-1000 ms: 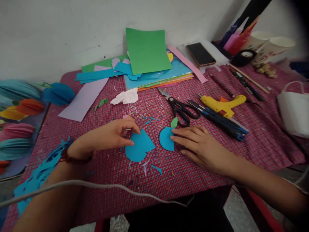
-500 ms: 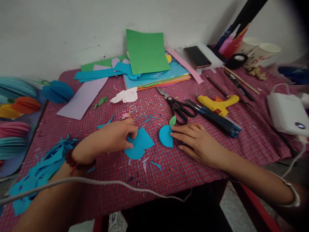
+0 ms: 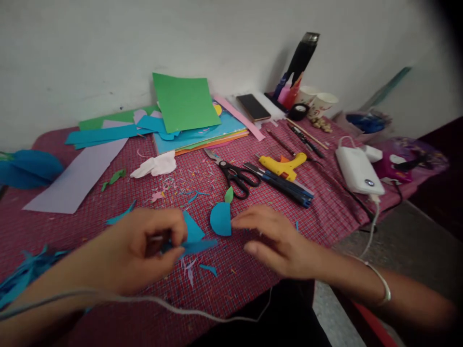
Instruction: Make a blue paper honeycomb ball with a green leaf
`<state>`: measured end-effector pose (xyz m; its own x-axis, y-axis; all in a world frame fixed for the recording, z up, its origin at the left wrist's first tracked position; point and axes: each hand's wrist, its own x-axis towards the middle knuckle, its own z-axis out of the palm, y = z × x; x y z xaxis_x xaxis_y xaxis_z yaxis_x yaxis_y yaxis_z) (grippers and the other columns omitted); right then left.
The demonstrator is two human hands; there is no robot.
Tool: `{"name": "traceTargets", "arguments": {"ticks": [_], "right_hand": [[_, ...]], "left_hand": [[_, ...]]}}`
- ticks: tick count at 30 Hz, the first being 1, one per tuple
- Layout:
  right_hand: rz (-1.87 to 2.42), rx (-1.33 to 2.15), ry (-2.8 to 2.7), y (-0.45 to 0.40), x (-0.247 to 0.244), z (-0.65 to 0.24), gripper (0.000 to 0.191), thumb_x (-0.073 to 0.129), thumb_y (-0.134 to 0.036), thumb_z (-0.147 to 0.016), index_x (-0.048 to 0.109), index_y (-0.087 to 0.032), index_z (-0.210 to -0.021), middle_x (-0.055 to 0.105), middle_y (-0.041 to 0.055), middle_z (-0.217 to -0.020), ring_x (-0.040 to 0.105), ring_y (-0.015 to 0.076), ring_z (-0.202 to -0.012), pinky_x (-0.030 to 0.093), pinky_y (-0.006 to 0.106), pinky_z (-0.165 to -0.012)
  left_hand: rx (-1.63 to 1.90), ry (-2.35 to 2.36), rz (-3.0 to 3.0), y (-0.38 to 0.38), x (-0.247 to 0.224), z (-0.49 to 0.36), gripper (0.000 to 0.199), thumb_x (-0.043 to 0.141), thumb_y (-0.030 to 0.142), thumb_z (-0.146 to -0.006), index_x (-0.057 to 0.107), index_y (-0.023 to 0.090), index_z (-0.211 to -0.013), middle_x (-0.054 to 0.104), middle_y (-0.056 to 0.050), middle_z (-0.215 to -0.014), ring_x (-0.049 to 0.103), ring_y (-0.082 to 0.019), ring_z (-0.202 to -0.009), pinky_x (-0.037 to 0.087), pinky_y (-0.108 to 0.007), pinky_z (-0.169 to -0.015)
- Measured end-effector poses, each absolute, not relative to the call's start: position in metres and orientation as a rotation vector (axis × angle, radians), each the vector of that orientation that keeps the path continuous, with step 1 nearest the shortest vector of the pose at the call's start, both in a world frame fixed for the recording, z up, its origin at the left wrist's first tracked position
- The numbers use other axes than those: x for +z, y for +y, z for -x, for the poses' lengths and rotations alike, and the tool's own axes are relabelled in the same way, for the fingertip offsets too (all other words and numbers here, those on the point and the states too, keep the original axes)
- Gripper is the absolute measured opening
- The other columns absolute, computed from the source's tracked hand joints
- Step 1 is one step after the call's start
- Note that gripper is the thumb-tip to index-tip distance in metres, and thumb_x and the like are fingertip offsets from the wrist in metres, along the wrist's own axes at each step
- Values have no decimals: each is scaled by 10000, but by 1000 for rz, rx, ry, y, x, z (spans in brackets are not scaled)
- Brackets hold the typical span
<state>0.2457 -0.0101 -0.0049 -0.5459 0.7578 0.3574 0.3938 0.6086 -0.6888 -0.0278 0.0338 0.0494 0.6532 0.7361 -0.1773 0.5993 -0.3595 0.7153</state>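
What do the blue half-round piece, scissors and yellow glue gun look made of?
Blue half-round piece: likely matte paper or card, given its even colour and crisp edge. Scissors: apparently metal blades, greyish; handles probably plastic, solid black. Yellow glue gun: likely moulded plastic, with smooth, rounded contours.

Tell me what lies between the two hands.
In the head view, the blue half-round piece lies there, close to the right hand. The blue paper held by the left hand reaches into that stretch too, with small scraps.
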Motion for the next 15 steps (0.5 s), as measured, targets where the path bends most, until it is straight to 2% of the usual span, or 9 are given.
{"name": "traceTargets", "arguments": {"ticks": [2, 3, 5, 8, 10, 12, 15], "right_hand": [[827, 973, -2157, -19, 5, -234, 406, 616, -385, -894, 560, -120, -1197, 669, 109, -1078, 612, 184, -988, 494, 313, -864], [804, 1041, -2157, -21, 7, -228, 366, 640, -400, -872, 597, -125, -1110, 679, 85, -977, 622, 167, -879, 502, 284, -780], [844, 1137, -2103, -24, 5, -220, 156, 583, -310, -896, 619, -158, -877, 626, 8, -743, 566, 113, -657, 458, 231, -608], [1009, 1273, -1795, -23, -4, -215, 198, 531, -293, -904, 546, -180, -743, 513, -45, -620, 463, 74, -526, 384, 194, -491], [1048, 1291, -1681, -23, -4, -218, 237, 535, -349, -906, 531, -184, -737, 500, -50, -609, 450, 71, -513, 382, 190, -475], [1036, 1200, -1776, -22, -1, -226, 218, 534, -352, -917, 570, -181, -786, 561, -30, -650, 509, 84, -559, 427, 203, -520], [1123, 737, -1957, -12, 6, -257, 144, 527, -285, -934, 627, -182, -941, 681, 34, -842, 627, 134, -772, 500, 269, -714]], "left_hand": [[175, 947, -2036, 21, 45, 10, 113, 503, 173, -724, 530, 212, -622, 521, 52, -565, 450, -93, -494, 345, -194, -448], [199, 955, -2001, 16, 40, 2, 102, 510, 165, -710, 544, 214, -627, 525, 51, -566, 437, -91, -484, 338, -197, -446], [310, 995, -1837, 10, 26, -11, 37, 556, 233, -736, 589, 236, -720, 535, 46, -588, 458, -107, -498, 372, -206, -450], [535, 1087, -1525, 8, 6, -21, 346, 655, 351, -715, 567, 299, -1045, 631, 17, -765, 546, -141, -586, 475, -250, -524], [532, 1096, -1473, 7, -2, -22, 272, 663, 389, -715, 603, 293, -962, 615, 15, -730, 531, -145, -579, 471, -258, -523], [506, 1107, -1483, 6, -5, -21, 169, 629, 436, -750, 619, 268, -763, 534, 28, -611, 463, -137, -524, 417, -245, -472], [535, 1151, -1467, 8, -6, -15, 247, 596, 491, -793, 599, 267, -689, 438, 49, -535, 368, -129, -476, 345, -238, -432]]}}
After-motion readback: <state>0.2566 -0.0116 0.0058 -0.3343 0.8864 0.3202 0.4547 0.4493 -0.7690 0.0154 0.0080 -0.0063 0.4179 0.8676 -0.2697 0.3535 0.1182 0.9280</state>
